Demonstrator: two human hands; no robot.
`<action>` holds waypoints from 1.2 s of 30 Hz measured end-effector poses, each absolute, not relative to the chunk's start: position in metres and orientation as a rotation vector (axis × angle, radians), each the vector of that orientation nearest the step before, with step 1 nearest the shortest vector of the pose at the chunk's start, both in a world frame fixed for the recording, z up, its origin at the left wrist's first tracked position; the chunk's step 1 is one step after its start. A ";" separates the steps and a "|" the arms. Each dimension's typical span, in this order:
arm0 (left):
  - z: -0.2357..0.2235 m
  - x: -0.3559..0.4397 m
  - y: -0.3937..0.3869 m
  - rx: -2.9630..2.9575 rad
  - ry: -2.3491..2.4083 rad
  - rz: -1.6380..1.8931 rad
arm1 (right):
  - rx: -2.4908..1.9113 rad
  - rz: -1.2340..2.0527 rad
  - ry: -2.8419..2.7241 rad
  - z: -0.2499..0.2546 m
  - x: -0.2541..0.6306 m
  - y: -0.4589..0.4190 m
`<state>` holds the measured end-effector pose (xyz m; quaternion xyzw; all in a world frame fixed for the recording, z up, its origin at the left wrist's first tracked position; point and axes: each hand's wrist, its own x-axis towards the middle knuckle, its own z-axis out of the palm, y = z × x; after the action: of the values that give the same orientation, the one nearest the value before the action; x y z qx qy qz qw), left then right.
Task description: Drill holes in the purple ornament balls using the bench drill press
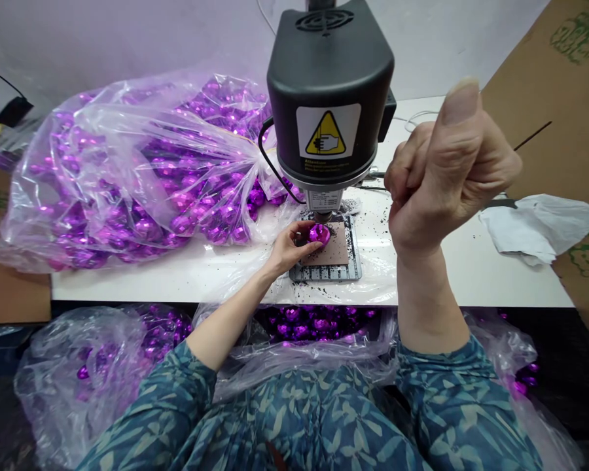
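Right fist (446, 167) raised near, thumb up, fingers curled; whether it grips anything, cannot tell. Beyond, left hand (294, 245) reaches in low, fingertips pinching shiny faceted ball (319, 236) (vivid purple) over flat brown board (338, 243), beneath rounded black press (330, 85).

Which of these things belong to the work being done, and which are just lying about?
Seemingly in use:
- purple bauble, held by the left hand
- black machine above it
- brown pad on a slotted plate
- bagged baubles, probably stock

Probably just lying about:
- crumpled white sheet
- dark specks on the table

The right hand is closed; any grip is hidden.
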<state>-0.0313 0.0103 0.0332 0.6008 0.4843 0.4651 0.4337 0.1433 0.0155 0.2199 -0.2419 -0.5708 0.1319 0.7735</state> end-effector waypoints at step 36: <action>0.025 -0.013 0.003 1.730 1.265 1.153 | 0.061 -0.018 -1.296 0.170 0.150 0.030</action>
<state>-0.0135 0.0033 0.0246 0.6667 0.4876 0.4445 0.3467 0.1495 0.0300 0.1700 0.0283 -0.6034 -0.0083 0.7969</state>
